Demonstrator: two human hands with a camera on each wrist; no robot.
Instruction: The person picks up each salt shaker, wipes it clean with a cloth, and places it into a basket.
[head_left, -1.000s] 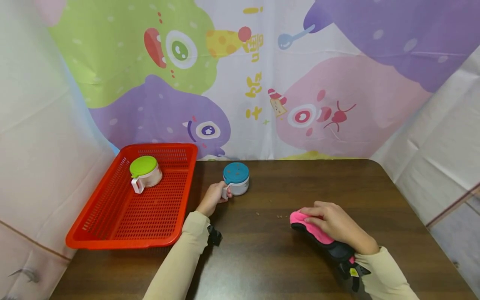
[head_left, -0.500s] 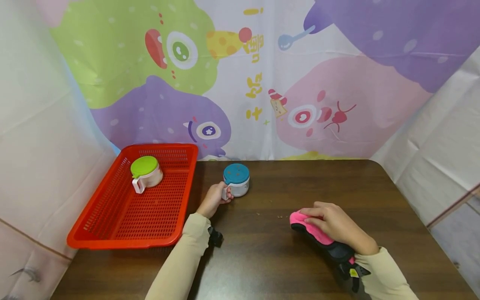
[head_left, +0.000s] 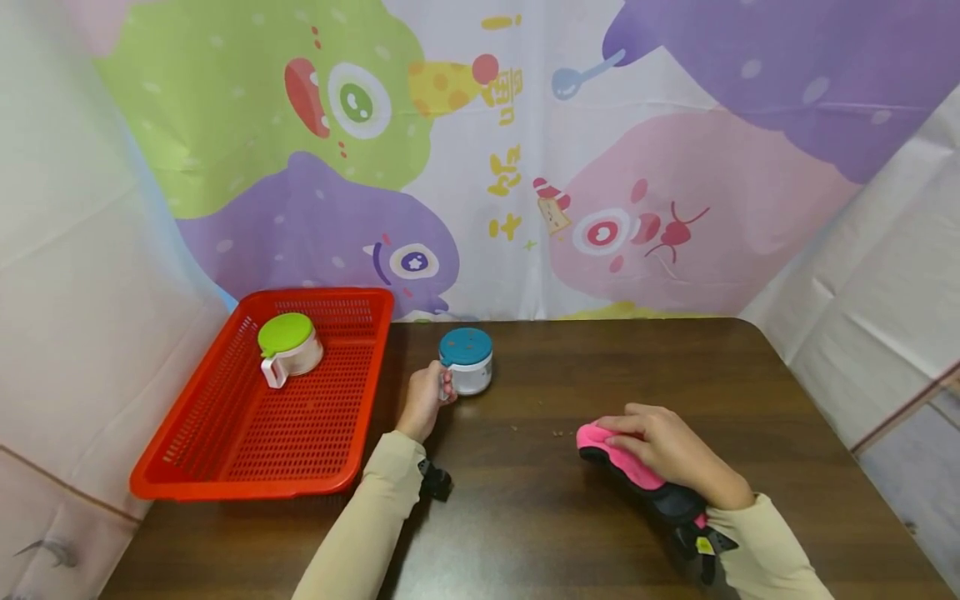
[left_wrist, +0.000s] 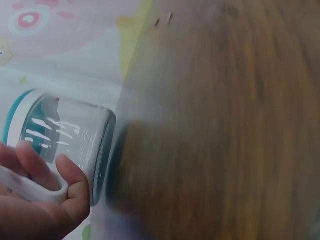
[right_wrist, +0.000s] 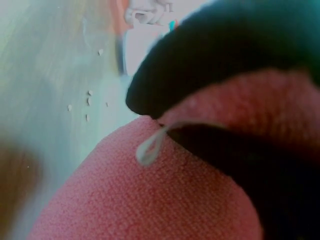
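Blue-lidded jar held by handle in left hand; right hand grips pink cloth.

My left hand hides part of the white handle of the cup, my sleeves run off the head view's bottom edge, and the bits are too small to name

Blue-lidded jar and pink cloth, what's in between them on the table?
A few tiny crumbs lie on the table between the jar and the cloth. The head view shows them, too small to identify.
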